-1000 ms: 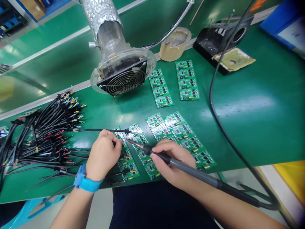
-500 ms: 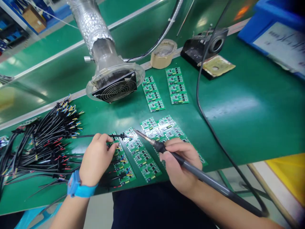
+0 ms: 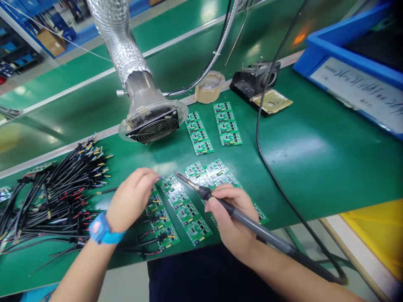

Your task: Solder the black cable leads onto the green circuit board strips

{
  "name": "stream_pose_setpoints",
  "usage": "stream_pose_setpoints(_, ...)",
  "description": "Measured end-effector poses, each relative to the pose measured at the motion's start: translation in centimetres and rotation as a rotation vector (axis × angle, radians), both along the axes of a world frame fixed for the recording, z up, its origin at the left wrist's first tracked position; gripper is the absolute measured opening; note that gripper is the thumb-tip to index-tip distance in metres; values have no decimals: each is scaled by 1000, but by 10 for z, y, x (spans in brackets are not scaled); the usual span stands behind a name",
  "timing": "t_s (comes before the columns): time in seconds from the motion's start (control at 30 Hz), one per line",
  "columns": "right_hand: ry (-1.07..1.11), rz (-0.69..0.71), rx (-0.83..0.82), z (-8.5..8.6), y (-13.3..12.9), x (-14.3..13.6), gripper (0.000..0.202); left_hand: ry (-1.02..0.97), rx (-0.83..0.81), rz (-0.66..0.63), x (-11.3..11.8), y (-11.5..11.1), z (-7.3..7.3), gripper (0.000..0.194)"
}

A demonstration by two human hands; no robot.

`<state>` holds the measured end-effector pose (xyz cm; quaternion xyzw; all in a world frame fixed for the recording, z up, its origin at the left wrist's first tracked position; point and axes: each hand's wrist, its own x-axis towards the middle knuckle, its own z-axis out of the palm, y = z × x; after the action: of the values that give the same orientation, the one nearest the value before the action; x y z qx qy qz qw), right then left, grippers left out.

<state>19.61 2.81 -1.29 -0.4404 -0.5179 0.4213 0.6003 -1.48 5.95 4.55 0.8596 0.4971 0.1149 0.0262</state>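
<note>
In my right hand point(image 3: 234, 222) is a soldering iron point(image 3: 252, 224), gripped like a pen. Its bare metal tip hovers near the top end of a green circuit board strip point(image 3: 189, 212). My left hand point(image 3: 135, 197), with a blue band at the wrist, is closed on a black cable point(image 3: 108, 191). The cable's thin wire ends poke out past the fingertips, close to that same end of the strip. Partly under the left hand lies another board strip point(image 3: 165, 228), with several cables joined along it. More boards point(image 3: 217, 170) lie just beyond the iron.
A heap of black cables point(image 3: 63, 197) with coloured wire ends covers the left side. Overhead hangs a fume extractor point(image 3: 154, 121). Farther back are two board strips point(image 3: 227, 126), a tape roll point(image 3: 209, 88) and an iron stand point(image 3: 258, 84). A blue bin point(image 3: 352, 88) stands at right.
My left hand has risen toward the top of the board strip and now covers the cable's black collar. The iron stays near the same board end. The whole view has shifted slightly.
</note>
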Motion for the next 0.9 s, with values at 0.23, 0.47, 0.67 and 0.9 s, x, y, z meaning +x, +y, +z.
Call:
stream_pose_setpoints(0.23, -106, 135, -105, 13, 18, -19, 5, -17, 62, 209, -8, -11, 14, 4)
stream_pose_setpoints(0.47, -208, 275, -284, 5, 22, -25, 5, -234, -220, 306, -7, -14, -42, 10)
stream_pose_setpoints(0.67, -261, 277, -320, 9, 23, -25, 6, -278, -213, 344, -10, -17, -43, 10)
stream_pose_setpoints(0.9, -256, 298, -325, 6, 23, -27, 7, -282, -226, 368, -11, -17, -45, 9)
